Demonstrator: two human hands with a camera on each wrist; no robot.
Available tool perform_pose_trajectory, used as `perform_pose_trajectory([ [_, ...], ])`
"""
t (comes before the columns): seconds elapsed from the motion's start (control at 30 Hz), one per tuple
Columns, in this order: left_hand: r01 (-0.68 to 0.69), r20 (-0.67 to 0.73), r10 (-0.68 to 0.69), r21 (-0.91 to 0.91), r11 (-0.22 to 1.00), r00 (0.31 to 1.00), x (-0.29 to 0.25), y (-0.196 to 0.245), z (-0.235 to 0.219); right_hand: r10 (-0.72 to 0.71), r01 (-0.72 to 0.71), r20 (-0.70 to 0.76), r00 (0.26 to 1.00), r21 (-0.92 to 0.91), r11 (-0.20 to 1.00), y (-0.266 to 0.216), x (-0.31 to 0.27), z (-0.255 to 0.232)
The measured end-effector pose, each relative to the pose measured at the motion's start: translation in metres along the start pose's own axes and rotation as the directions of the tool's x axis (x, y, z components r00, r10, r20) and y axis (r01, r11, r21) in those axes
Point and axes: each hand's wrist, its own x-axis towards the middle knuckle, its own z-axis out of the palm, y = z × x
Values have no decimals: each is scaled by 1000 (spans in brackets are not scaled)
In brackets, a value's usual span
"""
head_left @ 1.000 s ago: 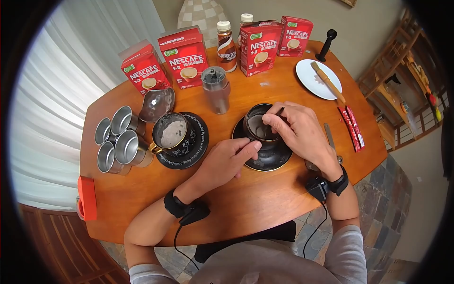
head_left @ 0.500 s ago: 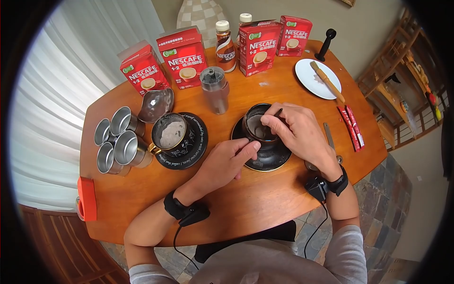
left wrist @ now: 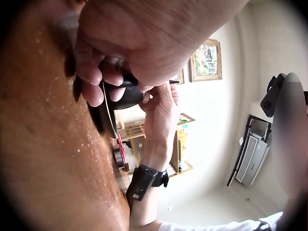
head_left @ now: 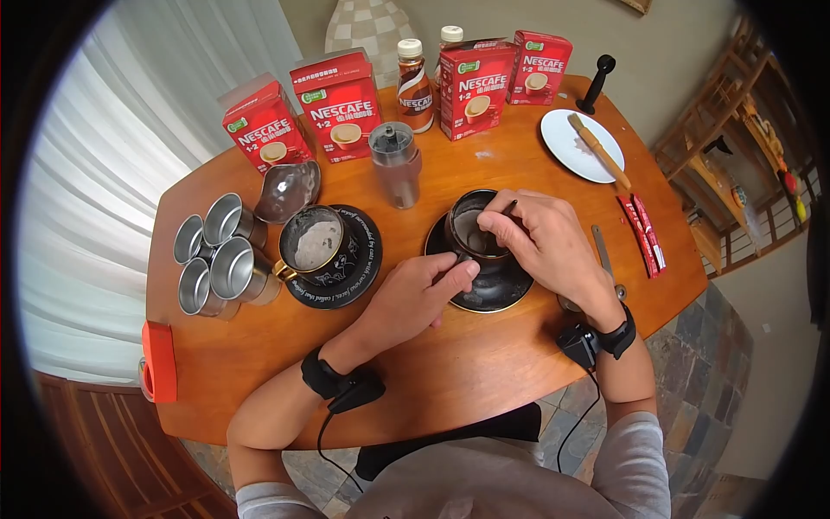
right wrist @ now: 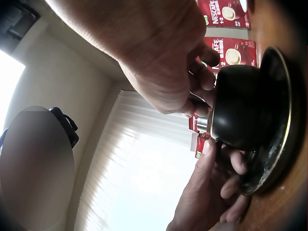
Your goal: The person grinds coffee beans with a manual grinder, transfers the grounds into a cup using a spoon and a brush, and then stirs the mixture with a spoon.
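Observation:
A black cup (head_left: 467,227) with a gold rim stands on a black saucer (head_left: 497,296) in front of the person. The left hand (head_left: 415,294) holds the cup's handle, thumb on top and fingers below, as the right wrist view shows. Over the cup's opening, the right hand (head_left: 549,238) pinches a thin dark stick-like utensil (head_left: 512,206); its lower end is hidden by the fingers and cup. Left of these, a second black cup (head_left: 313,242) with pale grey powder inside rests on a lettered black saucer (head_left: 359,259).
Several steel cups (head_left: 233,268) stand at left beside a glass bowl (head_left: 288,192). A grinder (head_left: 395,169) stands mid-table, before red coffee boxes (head_left: 337,112) and a drink bottle (head_left: 415,95). At right lie a white plate (head_left: 562,156) with a brush (head_left: 596,147), red sachets (head_left: 644,233) and a metal spoon (head_left: 601,246).
The right hand and the dark utensil have shifted slightly over the cup. The left hand keeps its hold on the handle.

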Motion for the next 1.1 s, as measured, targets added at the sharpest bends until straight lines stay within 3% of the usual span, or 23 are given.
perform_pose_trajectory([
  [0.33,10,-1,-10,-13,1000,1000,0,-1,0,-34,34,-18,999,-10,999,0,0,0],
  [1.1,16,52,-14,-54,998,999,3,-6,-1,30,-29,-11,1000,30,999,-1,0,0],
])
